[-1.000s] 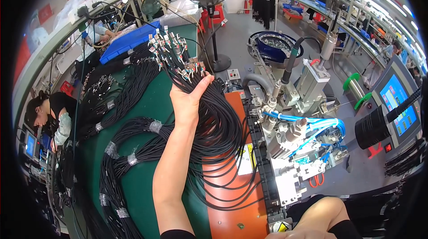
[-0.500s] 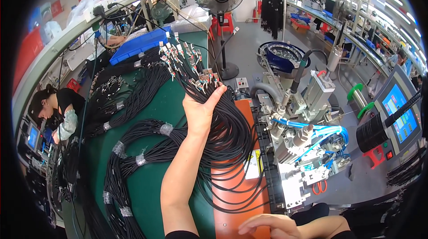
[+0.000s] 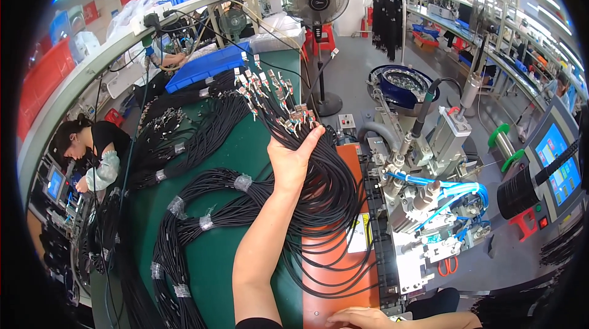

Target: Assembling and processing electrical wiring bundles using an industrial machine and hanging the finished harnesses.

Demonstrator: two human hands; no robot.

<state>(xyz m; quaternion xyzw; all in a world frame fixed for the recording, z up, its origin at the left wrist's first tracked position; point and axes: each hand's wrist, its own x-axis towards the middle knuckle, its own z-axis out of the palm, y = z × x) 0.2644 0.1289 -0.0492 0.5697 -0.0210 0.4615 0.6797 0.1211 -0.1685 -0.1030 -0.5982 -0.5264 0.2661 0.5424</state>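
Observation:
My left hand (image 3: 289, 160) is closed around a thick bundle of black cables (image 3: 331, 188), just below their ends. Small metal connectors with red, green and white wires (image 3: 300, 117) fan out beyond my thumb. The cables loop down to the right over an orange board (image 3: 337, 258). My right hand (image 3: 361, 318) is low in the picture at the front end of this board; its visible fingers stretch out to the left, with nothing seen in them. Tied cable bundles (image 3: 190, 225) with clear wraps lie left of my forearm on the green tabletop (image 3: 215, 267).
A machine with blue air tubes (image 3: 429, 206) stands right of the board, with red-handled scissors (image 3: 448, 266) beside it. Farther right is a touch screen (image 3: 555, 160). A blue tray (image 3: 205, 68), more cables and a fan (image 3: 317, 1) are behind. A co-worker (image 3: 92, 145) bends over at left.
The whole scene has shifted slightly right and down in the picture. My left hand keeps its hold on the cables. My right hand has moved a little left relative to the board.

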